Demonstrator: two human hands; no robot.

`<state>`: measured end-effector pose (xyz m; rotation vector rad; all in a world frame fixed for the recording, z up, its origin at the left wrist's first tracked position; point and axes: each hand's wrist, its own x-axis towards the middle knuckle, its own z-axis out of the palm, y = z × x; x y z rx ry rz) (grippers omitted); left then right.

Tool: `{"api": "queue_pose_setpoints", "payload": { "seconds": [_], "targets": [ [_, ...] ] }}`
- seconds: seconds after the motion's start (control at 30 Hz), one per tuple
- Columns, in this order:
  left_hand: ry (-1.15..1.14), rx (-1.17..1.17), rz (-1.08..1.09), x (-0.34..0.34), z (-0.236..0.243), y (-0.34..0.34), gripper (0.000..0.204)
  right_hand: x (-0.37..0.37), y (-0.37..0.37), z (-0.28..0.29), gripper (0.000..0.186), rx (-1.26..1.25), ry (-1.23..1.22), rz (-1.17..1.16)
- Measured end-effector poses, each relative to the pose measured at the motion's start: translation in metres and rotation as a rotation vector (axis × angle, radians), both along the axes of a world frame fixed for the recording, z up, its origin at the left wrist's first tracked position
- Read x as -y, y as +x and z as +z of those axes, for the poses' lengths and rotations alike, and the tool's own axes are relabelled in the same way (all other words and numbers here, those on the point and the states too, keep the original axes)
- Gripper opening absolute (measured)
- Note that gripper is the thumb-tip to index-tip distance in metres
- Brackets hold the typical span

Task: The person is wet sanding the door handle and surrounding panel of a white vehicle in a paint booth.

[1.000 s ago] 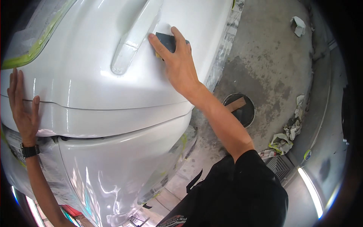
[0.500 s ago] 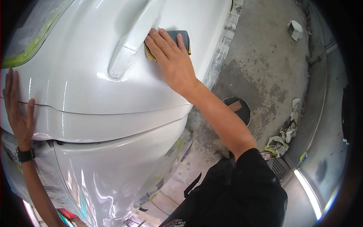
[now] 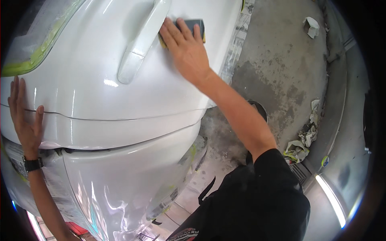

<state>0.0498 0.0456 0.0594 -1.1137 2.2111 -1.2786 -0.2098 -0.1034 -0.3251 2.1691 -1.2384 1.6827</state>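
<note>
I see the left hand (image 3: 28,130) lying open on the white panel (image 3: 92,98) and, farther out, the right hand (image 3: 187,50), nearly flat, holding a dark block (image 3: 200,23) beneath it against that surface, door handle (image 3: 141,46) just to its left.

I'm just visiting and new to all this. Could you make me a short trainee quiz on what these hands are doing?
1. Multiple choice: what lies under the bare right hand?
A) a red cloth
B) a dark grey block with yellow edges
C) a metal spoon

2. True or false: the bare left hand, with a black wristwatch at its wrist, grips that block too.

3. Fill in: the yellow-green tape shows in the picture's upper ____ corner.

Key:
1. B
2. False; it appears to rest on the glossy white panel, away from the block.
3. left
</note>
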Motion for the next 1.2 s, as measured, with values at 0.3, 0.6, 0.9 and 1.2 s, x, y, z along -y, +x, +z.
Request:
{"api": "queue_pose_setpoints", "payload": {
  "seconds": [0.3,0.6,0.9,1.2],
  "targets": [
    [-0.01,-0.089,-0.004,-0.002,-0.007,-0.005,0.072,0.004,-0.01,-0.004,0.048,-0.121,-0.043,-0.013],
    [-0.013,-0.065,-0.013,0.0,-0.008,-0.004,0.07,-0.019,0.004,-0.011,0.047,0.011,-0.015,0.055],
    [-0.03,-0.061,0.0,-0.003,-0.008,-0.004,0.069,-0.039,0.017,-0.004,0.044,0.147,0.09,0.093],
    [-0.031,-0.05,0.002,-0.004,-0.006,-0.004,0.067,-0.039,0.025,0.014,0.039,0.162,0.067,0.035]
  ]
}}
